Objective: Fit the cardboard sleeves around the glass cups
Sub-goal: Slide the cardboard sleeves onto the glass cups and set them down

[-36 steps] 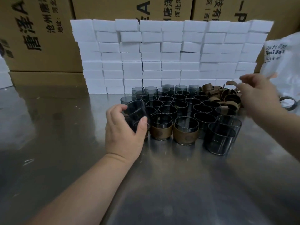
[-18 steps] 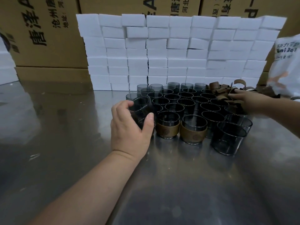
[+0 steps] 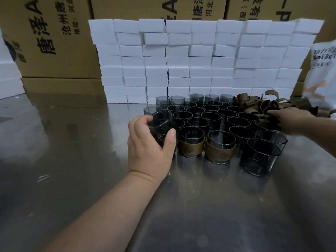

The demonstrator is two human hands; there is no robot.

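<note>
Several smoky grey glass cups (image 3: 209,113) stand in rows on a steel table. My left hand (image 3: 149,148) is wrapped around one bare glass cup (image 3: 161,124) at the group's front left, tilted toward me. Two cups in the front row wear brown cardboard sleeves, one (image 3: 190,147) beside my thumb and one (image 3: 220,151) to its right. A heap of loose brown cardboard sleeves (image 3: 258,104) lies at the back right. My right hand (image 3: 291,120) rests on that heap, fingers down among the sleeves; whether it grips one is hidden.
A wall of stacked white foam blocks (image 3: 200,60) stands right behind the cups. Large printed cardboard cartons (image 3: 54,37) rise behind it. A white plastic bag (image 3: 321,73) sits at the far right. The steel table (image 3: 72,160) stretches left and toward me.
My right hand dropped from above onto the sleeve heap and settled there. The left hand kept its hold on the tilted cup. The view shifted slightly.
</note>
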